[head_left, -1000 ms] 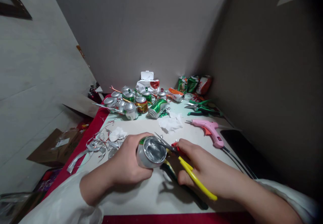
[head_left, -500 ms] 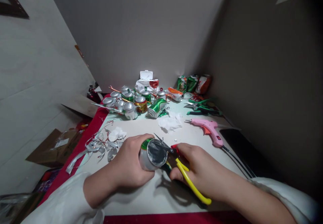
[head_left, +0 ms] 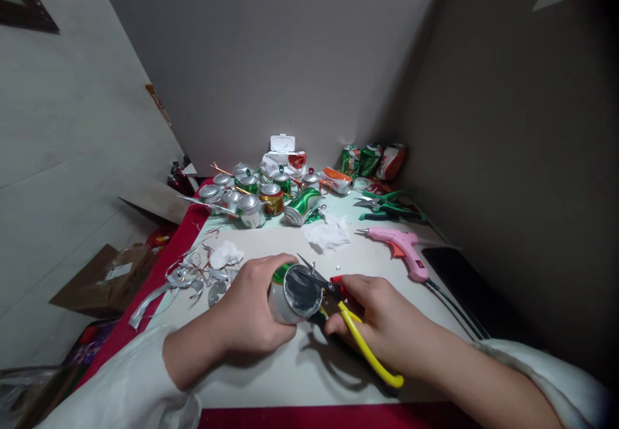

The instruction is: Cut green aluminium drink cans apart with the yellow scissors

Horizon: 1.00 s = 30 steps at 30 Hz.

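Observation:
My left hand is wrapped round a cut drink can, silver with a green part showing by the thumb. The can lies tilted, its open cut end facing right and towards me, the dark inside showing. My right hand grips yellow-handled snips with a bit of red near the pivot. Their thin dark blades are parted at the can's upper rim, one reaching over the opening and the other outside. A small curled sliver of metal stands at the rim between the blades.
Several can-made pots with long handles stand at the back left. Beside them lies a green can. Metal strips and crumpled tissue litter the table. On the right are a pink glue gun and green-handled snips.
The snips' blades have shifted slightly at the rim, the inner one now nearer the can's edge. Both hands keep their grip, and the whole view has moved a little.

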Each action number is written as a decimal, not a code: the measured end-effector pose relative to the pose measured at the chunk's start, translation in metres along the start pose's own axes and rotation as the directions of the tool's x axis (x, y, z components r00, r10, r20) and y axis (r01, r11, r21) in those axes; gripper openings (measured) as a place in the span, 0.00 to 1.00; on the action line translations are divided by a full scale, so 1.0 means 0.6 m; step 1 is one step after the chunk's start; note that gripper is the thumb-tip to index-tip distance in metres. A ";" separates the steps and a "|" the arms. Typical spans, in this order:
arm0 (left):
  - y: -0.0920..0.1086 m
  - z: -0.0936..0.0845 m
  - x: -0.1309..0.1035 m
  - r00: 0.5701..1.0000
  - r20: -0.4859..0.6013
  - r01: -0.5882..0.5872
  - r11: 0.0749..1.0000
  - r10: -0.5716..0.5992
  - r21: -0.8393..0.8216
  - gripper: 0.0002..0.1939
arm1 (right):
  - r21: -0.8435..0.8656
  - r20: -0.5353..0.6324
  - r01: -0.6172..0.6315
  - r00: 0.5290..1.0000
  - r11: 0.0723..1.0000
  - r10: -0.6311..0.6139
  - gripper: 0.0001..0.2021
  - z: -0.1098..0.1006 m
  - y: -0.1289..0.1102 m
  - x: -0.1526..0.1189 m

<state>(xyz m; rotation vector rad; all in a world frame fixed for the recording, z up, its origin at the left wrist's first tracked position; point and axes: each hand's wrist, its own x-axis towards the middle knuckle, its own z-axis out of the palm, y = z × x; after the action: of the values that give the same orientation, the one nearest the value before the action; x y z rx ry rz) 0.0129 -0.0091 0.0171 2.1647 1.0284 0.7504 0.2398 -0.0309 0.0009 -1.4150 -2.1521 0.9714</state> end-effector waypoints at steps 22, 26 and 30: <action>-0.003 0.005 -0.002 0.996 0.067 0.071 0.982 -0.061 -0.172 0.17 | -0.265 -0.058 0.050 0.996 0.963 -0.068 0.24 -0.003 -0.005 0.001; -0.007 0.007 -0.001 0.993 0.090 0.086 0.984 -0.073 -0.158 0.15 | -0.259 -0.020 0.051 0.998 0.965 -0.059 0.25 0.000 0.003 0.005; -0.010 0.009 -0.001 0.992 0.092 0.096 0.982 -0.082 -0.162 0.15 | -0.221 -0.002 0.047 0.999 0.974 -0.049 0.24 0.000 0.006 0.006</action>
<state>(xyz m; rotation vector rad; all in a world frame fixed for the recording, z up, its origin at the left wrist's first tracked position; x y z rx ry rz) 0.0136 -0.0080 0.0094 1.9772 0.9768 0.6725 0.2409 -0.0266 -0.0019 -1.4539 -2.3369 0.7250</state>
